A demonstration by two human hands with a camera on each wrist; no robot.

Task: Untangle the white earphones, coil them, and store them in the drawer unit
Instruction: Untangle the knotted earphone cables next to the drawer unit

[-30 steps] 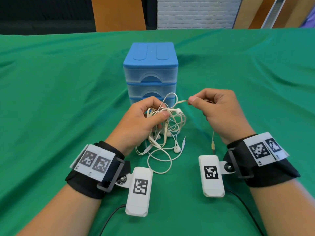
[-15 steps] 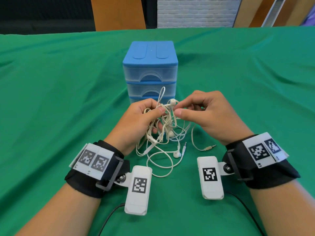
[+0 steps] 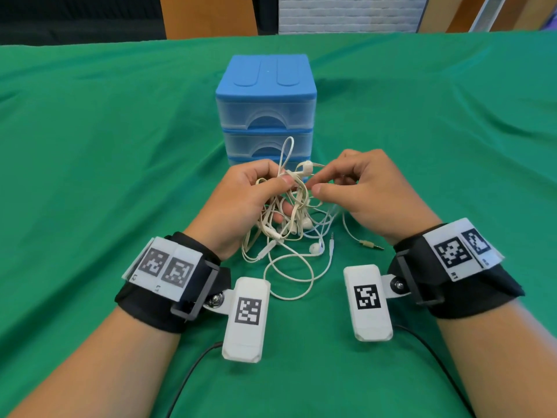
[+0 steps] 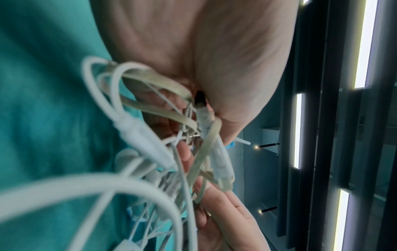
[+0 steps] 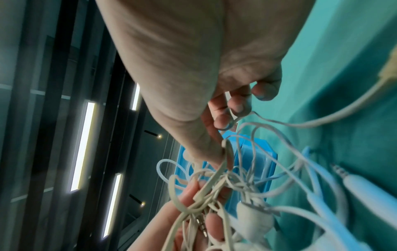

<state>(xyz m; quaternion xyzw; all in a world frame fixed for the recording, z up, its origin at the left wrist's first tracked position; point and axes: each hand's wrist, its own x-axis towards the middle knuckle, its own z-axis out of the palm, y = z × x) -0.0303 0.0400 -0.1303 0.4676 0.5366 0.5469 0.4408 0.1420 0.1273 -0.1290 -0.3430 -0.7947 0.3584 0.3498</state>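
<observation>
**Still knotted: a hard pull risks cinching the tangle**

Currently the left hand (image 3: 241, 200) is clutching the white earphones (image 3: 289, 224) above the surface (image 3: 90, 176), before the drawer unit (image 3: 265, 107). The right hand (image 3: 361, 191) is pinching one strand; tugging could be tightening knots, or snagging the dangling plug (image 3: 369, 244).

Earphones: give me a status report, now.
Left hand grips the tangled earphones. Right hand pinches a strand. Not coiled; loops trail on the green cloth. Drawer unit behind, drawers closed.
</observation>
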